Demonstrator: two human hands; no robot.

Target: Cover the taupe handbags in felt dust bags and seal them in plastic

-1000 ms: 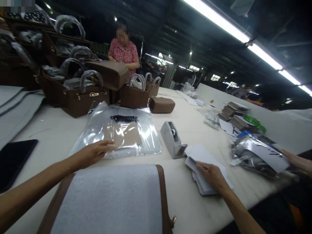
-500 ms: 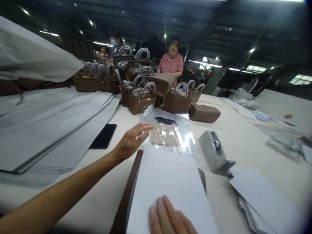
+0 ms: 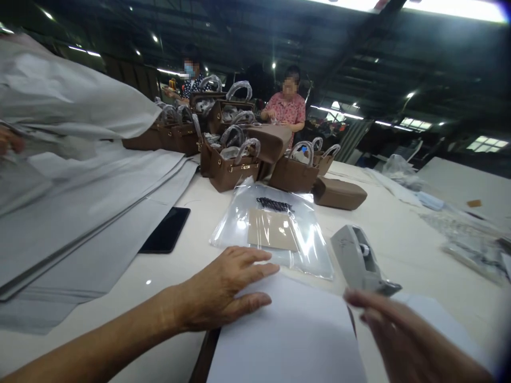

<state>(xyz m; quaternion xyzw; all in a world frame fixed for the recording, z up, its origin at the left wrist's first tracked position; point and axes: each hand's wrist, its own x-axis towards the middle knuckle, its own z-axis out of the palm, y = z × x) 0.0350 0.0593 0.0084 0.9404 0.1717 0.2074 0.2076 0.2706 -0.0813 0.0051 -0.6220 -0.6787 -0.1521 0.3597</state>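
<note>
A white sheet [image 3: 295, 340] lies over a dark brown leather piece [image 3: 207, 354], whose edges show on both sides. My left hand [image 3: 235, 287] rests at the sheet's far left corner, fingers stretched out and a little apart. By the right edge of the sheet is my right hand [image 3: 411, 335], blurred, its fingers extended and nothing visible in them. Just beyond, a clear plastic bag [image 3: 227, 229] lies flat, with a beige card [image 3: 271, 231] and a dark coiled strip [image 3: 275, 204] on or inside it. The grey tape dispenser [image 3: 351, 260] stands near my right fingertips.
Brown handbags [image 3: 233, 170] with plastic-wrapped handles crowd the far side. A dark phone or tablet [image 3: 166, 231] lies beside stacked grey sheets [image 3: 99, 223] at left. White sheets [image 3: 435, 319] lie at right. Two co-workers stand beyond; another hand [image 3: 10, 141] shows far left.
My right hand has left the sheet's near part and moved right. My left hand has come nearer, onto the sheet's corner. The grey sheet raised at left has shifted right.
</note>
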